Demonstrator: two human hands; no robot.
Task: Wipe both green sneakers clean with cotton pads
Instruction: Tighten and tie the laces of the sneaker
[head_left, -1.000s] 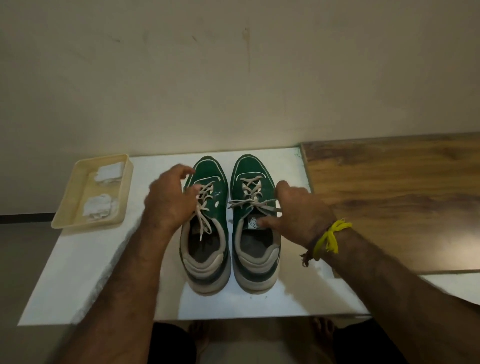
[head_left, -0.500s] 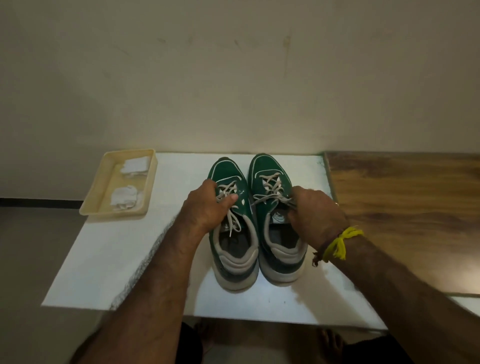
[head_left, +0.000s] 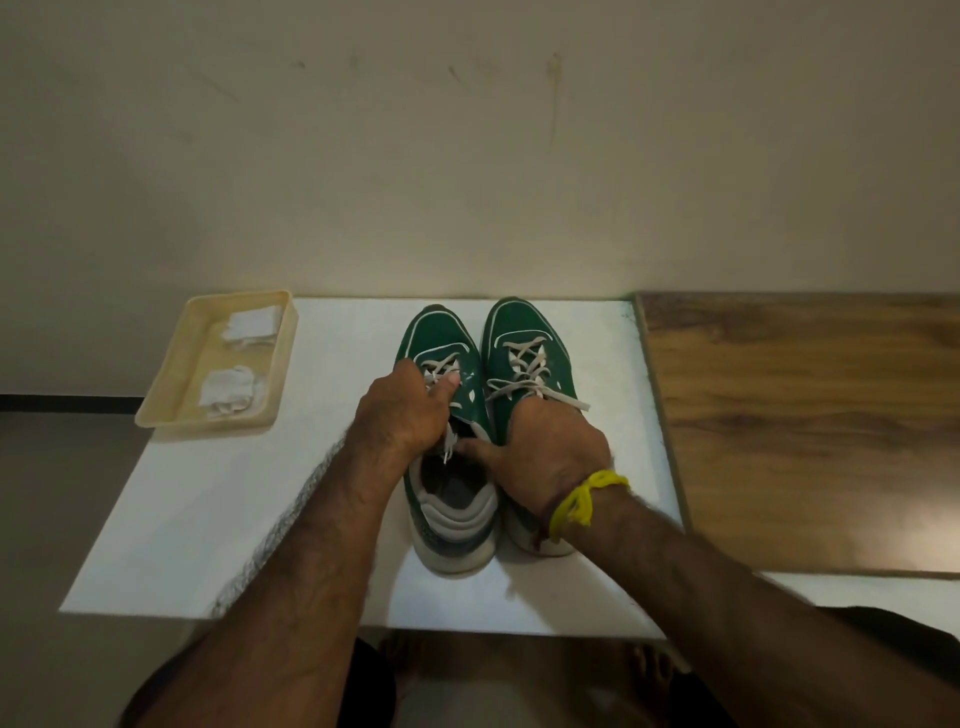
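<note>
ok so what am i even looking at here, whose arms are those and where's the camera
The camera is worn on a person's head, looking forward and down, so the arms are that person's own. There is no machine. On a white board stand two green sneakers side by side, toes away. The left hand grips the laces of the left sneaker. The right hand, with a yellow thread at the wrist, rests over the right sneaker, thumb reaching to the left one; what its fingers hold is hidden. At the left a beige tray holds white cotton pads, untouched. A wooden surface lies to the right.
</note>
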